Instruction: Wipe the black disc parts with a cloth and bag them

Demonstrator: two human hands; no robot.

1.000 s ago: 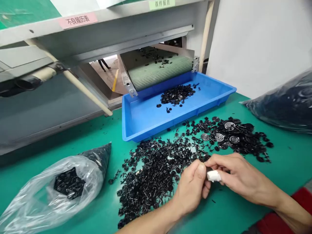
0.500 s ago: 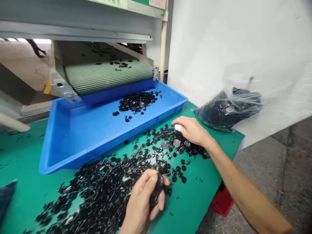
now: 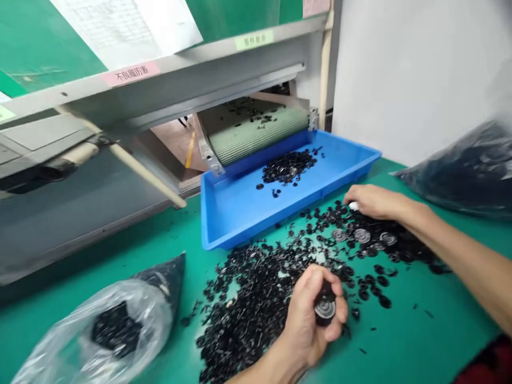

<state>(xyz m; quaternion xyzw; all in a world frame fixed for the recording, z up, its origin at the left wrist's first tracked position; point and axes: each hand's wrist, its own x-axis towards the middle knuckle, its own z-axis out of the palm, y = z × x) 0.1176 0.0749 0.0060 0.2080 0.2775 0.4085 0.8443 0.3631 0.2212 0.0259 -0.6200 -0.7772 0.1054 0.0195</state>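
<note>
My left hand [image 3: 314,314] is curled palm up around round black discs [image 3: 325,308], above the near right part of a large pile of small black parts [image 3: 244,314]. At the right end of the pile, my right hand [image 3: 372,201] reaches down with a white wrap on one finger. Its fingertips are bent into the black pieces, and what they hold, if anything, is hidden. Larger ringed discs [image 3: 362,235] lie just below it. Behind the pile stands a blue tray [image 3: 236,213] with more black parts [image 3: 288,168] in it.
A green conveyor belt [image 3: 260,133] ends over the tray. An open plastic bag [image 3: 116,325] of black parts lies at the front left, and another filled bag [image 3: 468,170] at the right. A pale pipe [image 3: 146,176] juts out at the left.
The view has swung left, bringing the open bag into sight. My left hand has turned, showing a ringed disc in its grasp. My right hand stays at the pile's right end.
</note>
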